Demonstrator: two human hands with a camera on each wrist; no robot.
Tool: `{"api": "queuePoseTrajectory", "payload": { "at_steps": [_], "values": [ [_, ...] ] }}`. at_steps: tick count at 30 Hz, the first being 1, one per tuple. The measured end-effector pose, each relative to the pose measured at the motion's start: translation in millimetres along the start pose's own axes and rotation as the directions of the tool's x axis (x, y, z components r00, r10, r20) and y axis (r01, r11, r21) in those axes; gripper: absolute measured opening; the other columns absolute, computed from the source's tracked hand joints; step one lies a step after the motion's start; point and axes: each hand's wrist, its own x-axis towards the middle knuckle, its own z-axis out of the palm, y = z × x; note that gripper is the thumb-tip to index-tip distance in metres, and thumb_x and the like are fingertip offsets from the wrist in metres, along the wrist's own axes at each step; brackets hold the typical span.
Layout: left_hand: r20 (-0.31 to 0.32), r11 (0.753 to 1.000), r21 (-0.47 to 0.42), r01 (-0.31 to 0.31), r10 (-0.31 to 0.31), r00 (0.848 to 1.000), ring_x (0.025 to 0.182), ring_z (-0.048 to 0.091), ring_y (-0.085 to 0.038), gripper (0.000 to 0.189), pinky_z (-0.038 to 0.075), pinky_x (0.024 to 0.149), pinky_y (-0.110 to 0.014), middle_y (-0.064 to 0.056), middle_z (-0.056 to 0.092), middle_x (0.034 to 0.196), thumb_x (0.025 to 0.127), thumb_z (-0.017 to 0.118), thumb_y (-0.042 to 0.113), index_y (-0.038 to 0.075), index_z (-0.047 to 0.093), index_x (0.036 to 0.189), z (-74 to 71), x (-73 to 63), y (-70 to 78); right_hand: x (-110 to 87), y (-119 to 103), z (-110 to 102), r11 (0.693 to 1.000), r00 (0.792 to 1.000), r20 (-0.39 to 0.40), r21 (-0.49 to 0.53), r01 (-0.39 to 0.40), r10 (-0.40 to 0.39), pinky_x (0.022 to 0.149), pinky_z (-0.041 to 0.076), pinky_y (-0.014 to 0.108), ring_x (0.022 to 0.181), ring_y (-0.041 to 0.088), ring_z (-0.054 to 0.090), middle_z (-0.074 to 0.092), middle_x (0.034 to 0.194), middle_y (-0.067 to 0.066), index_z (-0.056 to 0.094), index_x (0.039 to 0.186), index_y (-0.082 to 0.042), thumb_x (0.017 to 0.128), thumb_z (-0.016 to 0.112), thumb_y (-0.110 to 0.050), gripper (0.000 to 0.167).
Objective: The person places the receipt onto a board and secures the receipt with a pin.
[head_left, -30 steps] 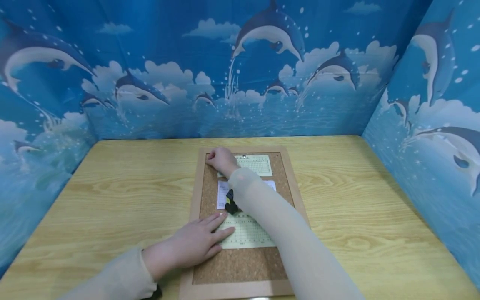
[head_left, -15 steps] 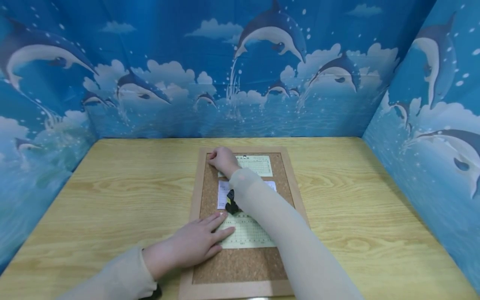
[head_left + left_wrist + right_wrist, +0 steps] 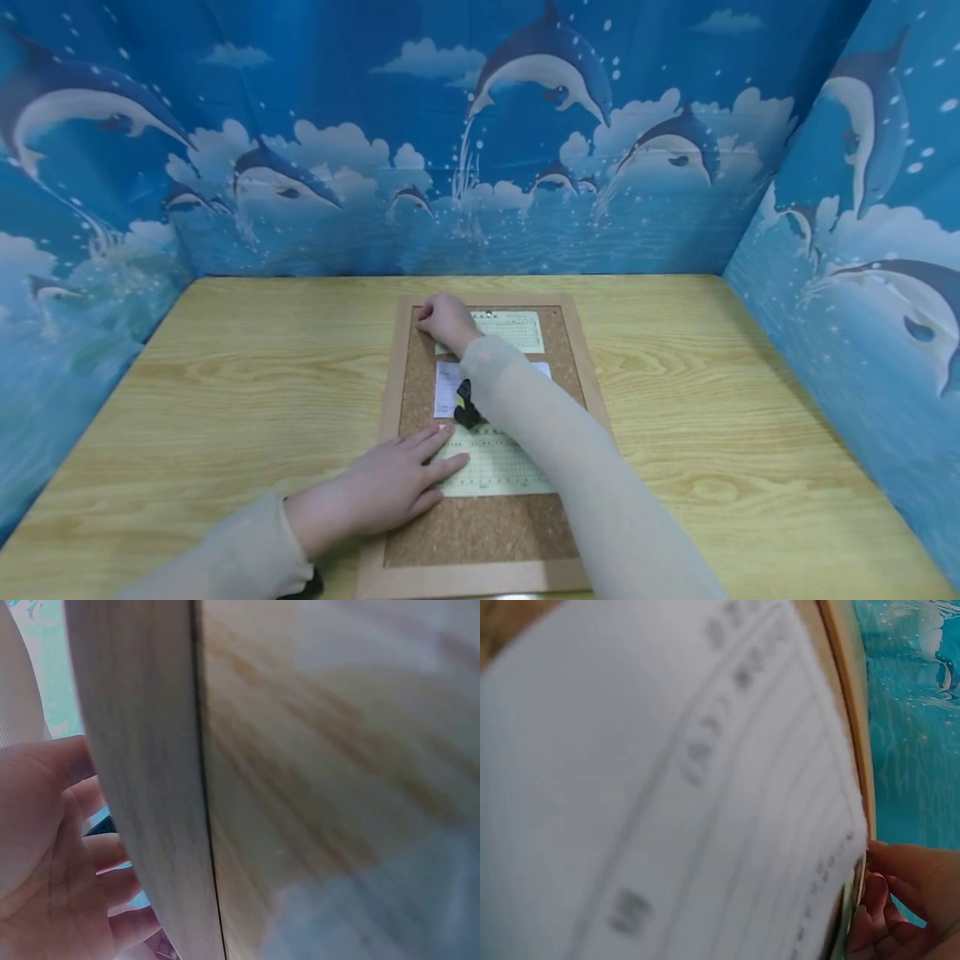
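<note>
A cork board [image 3: 480, 529] with a wooden frame lies on the table, bearing a top yellowish printed sheet [image 3: 517, 329], a white one [image 3: 447, 387] and a lower yellowish one [image 3: 498, 471]. My left hand [image 3: 390, 483] rests with fingers spread on the board's left side, its fingertips on the lower sheet's edge. Far up, at the cork's upper left corner, my right hand [image 3: 448, 321] pinches something too small to make out. The white sheet [image 3: 667, 802] fills much of the right wrist view, where the right hand's fingertips [image 3: 877, 859] are partly hidden.
A shiny pin [image 3: 489, 314] sits at the top edge of the upper sheet. Wood-grain table [image 3: 262, 400] surrounds the board. Blue dolphin-print curtains [image 3: 322, 225] stand behind and at both sides. The right forearm [image 3: 555, 433] covers part of the sheets.
Almost nothing differs. The right forearm and its wrist camera have shifted very slightly right; both hands keep their places.
</note>
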Motion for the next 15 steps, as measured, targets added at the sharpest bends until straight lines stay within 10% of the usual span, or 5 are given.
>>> {"api": "queuePoseTrajectory", "payload": {
  "at_steps": [15],
  "values": [
    [0.036,1.0,-0.021,0.021,-0.021,0.999,0.134,0.03,-0.032,0.05,0.036,0.098,-0.052,-0.015,0.029,0.149,0.096,0.046,0.039,0.024,0.039,0.143,-3.6,1.0,1.1,-4.6,0,-19,0.998,0.996,0.08,0.066,0.019,-0.024,0.07,0.049,0.026,0.084,0.014,0.06,0.067,0.095,0.002,0.071,0.101,-0.009,0.09,0.064,-0.02,0.017]
  ]
}}
